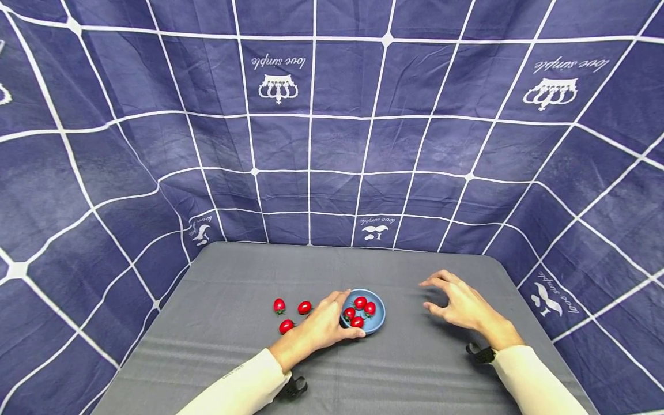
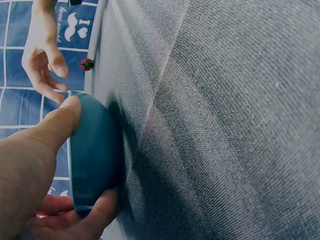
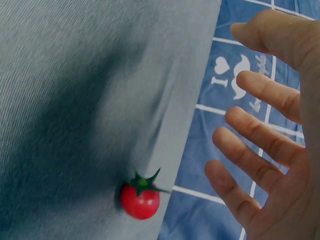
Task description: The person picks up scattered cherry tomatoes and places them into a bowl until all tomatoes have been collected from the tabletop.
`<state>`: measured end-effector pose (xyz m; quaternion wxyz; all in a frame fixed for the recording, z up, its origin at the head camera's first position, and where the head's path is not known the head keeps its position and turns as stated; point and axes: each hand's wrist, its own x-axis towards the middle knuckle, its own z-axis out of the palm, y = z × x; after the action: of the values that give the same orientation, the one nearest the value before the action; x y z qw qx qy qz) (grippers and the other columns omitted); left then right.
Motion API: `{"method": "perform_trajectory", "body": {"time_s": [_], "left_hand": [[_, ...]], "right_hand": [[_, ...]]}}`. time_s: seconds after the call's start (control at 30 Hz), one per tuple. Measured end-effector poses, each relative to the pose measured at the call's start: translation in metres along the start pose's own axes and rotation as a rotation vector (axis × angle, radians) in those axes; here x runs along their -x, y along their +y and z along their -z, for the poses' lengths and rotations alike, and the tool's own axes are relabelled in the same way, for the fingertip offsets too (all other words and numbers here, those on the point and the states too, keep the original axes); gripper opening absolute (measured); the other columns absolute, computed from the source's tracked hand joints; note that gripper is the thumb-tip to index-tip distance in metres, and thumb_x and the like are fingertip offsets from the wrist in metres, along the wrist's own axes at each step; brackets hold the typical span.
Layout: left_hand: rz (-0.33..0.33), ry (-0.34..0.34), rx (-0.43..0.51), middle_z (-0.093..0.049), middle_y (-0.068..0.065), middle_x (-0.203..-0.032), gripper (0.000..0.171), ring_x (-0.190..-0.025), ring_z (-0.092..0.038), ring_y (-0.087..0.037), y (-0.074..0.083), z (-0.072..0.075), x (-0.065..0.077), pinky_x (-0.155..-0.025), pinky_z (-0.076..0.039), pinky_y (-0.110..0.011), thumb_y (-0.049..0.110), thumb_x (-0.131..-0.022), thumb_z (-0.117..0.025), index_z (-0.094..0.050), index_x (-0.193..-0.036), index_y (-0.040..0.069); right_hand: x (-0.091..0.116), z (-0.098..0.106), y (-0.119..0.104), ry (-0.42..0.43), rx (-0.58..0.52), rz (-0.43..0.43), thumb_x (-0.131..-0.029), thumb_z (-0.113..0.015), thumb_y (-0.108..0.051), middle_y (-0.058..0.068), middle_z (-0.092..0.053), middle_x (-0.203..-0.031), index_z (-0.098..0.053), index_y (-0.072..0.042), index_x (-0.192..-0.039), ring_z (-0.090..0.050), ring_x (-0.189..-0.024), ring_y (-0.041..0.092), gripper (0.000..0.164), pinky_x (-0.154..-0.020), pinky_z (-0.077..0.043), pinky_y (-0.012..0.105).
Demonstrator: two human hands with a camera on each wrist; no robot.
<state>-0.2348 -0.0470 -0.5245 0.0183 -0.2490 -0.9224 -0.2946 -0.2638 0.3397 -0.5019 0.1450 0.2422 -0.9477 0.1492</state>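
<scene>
My left hand point(image 1: 327, 323) holds a small blue bowl point(image 1: 379, 324) by its left side. In the left wrist view the thumb lies on the rim of the bowl point(image 2: 95, 150), with fingers curled round its other side. Several red cherry tomatoes point(image 1: 360, 302) with green stems lie inside. My right hand point(image 1: 459, 302) hovers over the cloth right of the bowl, fingers spread and loosely bent, holding nothing. Beside it in the right wrist view sits a single cherry tomato point(image 3: 141, 200), which the hand hides in the head view.
Left of the bowl, three loose cherry tomatoes point(image 1: 279, 305) lie on the grey cloth-covered table point(image 1: 233, 288). One is close to my left wrist. A blue curtain point(image 1: 342, 144) with white lines stands along the back and both sides.
</scene>
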Motion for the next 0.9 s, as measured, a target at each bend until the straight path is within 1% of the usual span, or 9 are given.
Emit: {"method": "perform_trajectory", "body": {"time_s": [0.13,0.27,0.37,0.47,0.67,0.8,0.9], "left_hand": [[0.000,0.001,-0.002,-0.072,-0.021,-0.151,0.106,-0.131,-0.076,-0.040,0.000,0.000,0.000,-0.116,-0.065,-0.052,0.049,-0.086,-0.104,-0.057,-0.164,-0.006],[-0.001,0.002,-0.002,-0.072,-0.021,-0.150,0.106,-0.130,-0.077,-0.039,0.001,0.000,0.000,-0.116,-0.065,-0.051,0.049,-0.086,-0.105,-0.058,-0.164,-0.006],[-0.001,0.001,-0.002,-0.072,-0.021,-0.150,0.105,-0.130,-0.077,-0.039,0.001,0.000,0.000,-0.116,-0.065,-0.052,0.048,-0.086,-0.104,-0.058,-0.163,-0.006],[0.002,-0.001,-0.005,-0.072,-0.021,-0.151,0.106,-0.131,-0.077,-0.040,0.001,-0.001,0.000,-0.116,-0.064,-0.052,0.049,-0.086,-0.104,-0.058,-0.164,-0.006],[-0.003,0.003,-0.007,-0.072,-0.021,-0.151,0.106,-0.131,-0.077,-0.040,0.000,0.000,-0.001,-0.117,-0.064,-0.052,0.049,-0.086,-0.104,-0.058,-0.164,-0.007],[-0.004,0.003,-0.006,-0.071,-0.021,-0.152,0.106,-0.132,-0.077,-0.040,0.001,0.000,-0.001,-0.117,-0.064,-0.052,0.049,-0.086,-0.104,-0.058,-0.164,-0.007],[0.001,-0.002,-0.001,-0.071,-0.021,-0.153,0.106,-0.133,-0.076,-0.040,0.001,-0.001,-0.001,-0.118,-0.064,-0.052,0.049,-0.086,-0.104,-0.057,-0.164,-0.007]], "right_hand": [[0.003,0.002,0.006,0.004,0.006,-0.005,-0.092,-0.097,-0.030,0.001,-0.076,-0.133,-0.086,-0.020,-0.132,-0.078,-0.126,0.034,0.043,-0.099,-0.066,0.062],[0.005,0.003,0.012,-0.006,0.004,-0.015,-0.092,-0.097,-0.028,0.003,-0.076,-0.136,-0.085,-0.019,-0.134,-0.077,-0.120,0.032,0.044,-0.093,-0.065,0.054],[0.008,0.005,0.017,-0.024,-0.003,-0.033,-0.093,-0.096,-0.027,0.004,-0.076,-0.137,-0.085,-0.018,-0.135,-0.076,-0.119,0.030,0.045,-0.090,-0.063,0.050],[0.010,0.006,0.021,-0.032,0.000,-0.038,-0.094,-0.095,-0.029,0.004,-0.075,-0.137,-0.084,-0.019,-0.136,-0.076,-0.123,0.033,0.044,-0.093,-0.064,0.054],[0.014,0.005,0.028,-0.008,-0.006,-0.039,-0.093,-0.096,-0.028,0.006,-0.076,-0.135,-0.085,-0.018,-0.134,-0.076,-0.127,0.038,0.043,-0.100,-0.064,0.064],[0.015,0.006,0.031,-0.012,-0.024,-0.048,-0.093,-0.097,-0.029,0.007,-0.076,-0.134,-0.085,-0.017,-0.133,-0.075,-0.129,0.040,0.043,-0.104,-0.063,0.067],[0.017,0.008,0.033,-0.026,-0.036,-0.063,-0.093,-0.097,-0.029,0.007,-0.076,-0.135,-0.085,-0.016,-0.134,-0.075,-0.129,0.040,0.044,-0.106,-0.062,0.067]]}}
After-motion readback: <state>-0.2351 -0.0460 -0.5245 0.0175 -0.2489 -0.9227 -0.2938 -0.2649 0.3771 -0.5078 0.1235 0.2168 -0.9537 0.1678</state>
